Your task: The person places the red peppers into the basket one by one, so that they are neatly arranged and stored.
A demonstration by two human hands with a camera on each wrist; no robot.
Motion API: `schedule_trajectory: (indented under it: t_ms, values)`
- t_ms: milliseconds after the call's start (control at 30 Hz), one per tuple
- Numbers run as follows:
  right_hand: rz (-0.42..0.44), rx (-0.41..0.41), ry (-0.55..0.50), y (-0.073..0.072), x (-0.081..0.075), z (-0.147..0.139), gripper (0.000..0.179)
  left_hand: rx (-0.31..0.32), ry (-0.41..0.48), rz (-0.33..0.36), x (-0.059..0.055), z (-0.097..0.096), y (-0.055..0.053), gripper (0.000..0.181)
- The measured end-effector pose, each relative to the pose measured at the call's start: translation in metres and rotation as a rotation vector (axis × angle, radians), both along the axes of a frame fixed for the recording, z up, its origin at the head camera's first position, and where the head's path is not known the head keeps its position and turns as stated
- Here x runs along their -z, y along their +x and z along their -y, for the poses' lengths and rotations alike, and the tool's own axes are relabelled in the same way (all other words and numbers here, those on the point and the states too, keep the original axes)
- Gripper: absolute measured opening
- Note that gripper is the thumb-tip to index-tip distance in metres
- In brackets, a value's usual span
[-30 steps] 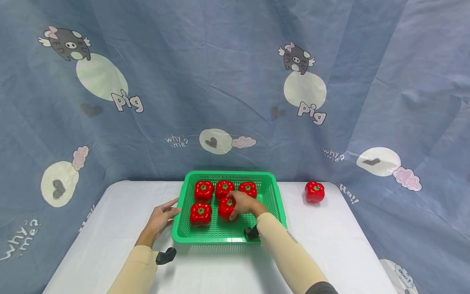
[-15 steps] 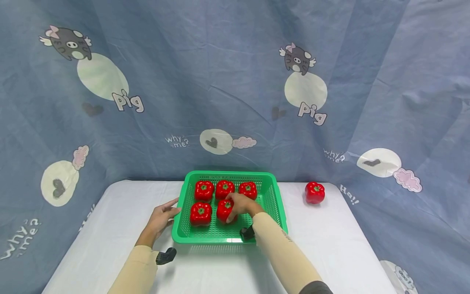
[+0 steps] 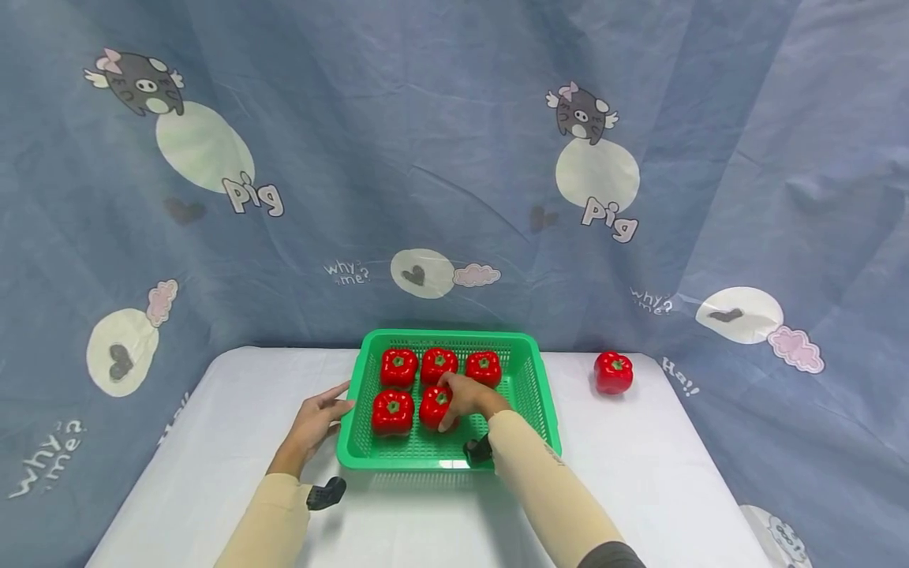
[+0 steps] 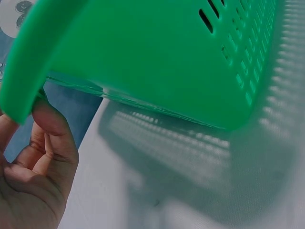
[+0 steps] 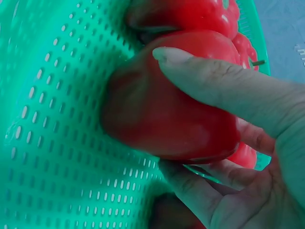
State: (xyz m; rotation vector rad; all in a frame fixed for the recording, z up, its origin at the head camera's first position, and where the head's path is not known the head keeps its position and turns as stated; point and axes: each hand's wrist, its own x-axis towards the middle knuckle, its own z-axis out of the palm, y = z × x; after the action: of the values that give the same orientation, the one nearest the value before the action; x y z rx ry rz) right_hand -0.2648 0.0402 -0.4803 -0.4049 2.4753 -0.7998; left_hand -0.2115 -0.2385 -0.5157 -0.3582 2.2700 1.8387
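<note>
In the head view my right hand (image 3: 467,394) grips a red bell pepper (image 3: 431,407) in the front row of a green plastic basket (image 3: 390,464). The right wrist view shows the thumb over one side of this pepper (image 5: 162,109) and fingers round the other, with its base at the perforated floor. Beside it on the left sits another red bell pepper (image 3: 392,412). My left hand (image 3: 314,422) holds the basket's left rim; in the left wrist view the fingers curl up by that rim (image 4: 28,71), partly hidden behind it.
Behind, a back row of red bell peppers (image 3: 399,368) stands in the basket. One more bell pepper (image 3: 613,373) lies apart on the white table (image 3: 625,465), at the back right. A blue printed cloth (image 3: 454,158) hangs behind the table.
My right hand has shifted the gripped pepper slightly left, closer to the front-left pepper, then held still. The left hand stays at the rim. The head view has turned slightly.
</note>
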Motion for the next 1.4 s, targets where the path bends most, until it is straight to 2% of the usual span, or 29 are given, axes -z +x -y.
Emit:
schedule_trajectory:
  t_ms: [233,867,1167,1400]
  values:
    - [0.04,0.026,-0.028,0.001,0.002,-0.004,0.07,0.006,-0.005,0.009,-0.002,-0.002,0.0,0.057]
    - [0.063,0.009,-0.063,0.003,0.0,-0.01,0.075,0.015,0.014,0.002,-0.006,-0.005,0.001,0.056]
    - [0.036,0.009,-0.167,0.004,-0.003,-0.029,0.072,0.012,-0.01,0.022,-0.005,-0.004,0.001,0.056]
    - [-0.001,0.024,-0.312,0.001,-0.014,-0.058,0.071,0.02,-0.008,0.024,-0.007,-0.002,0.003,0.058]
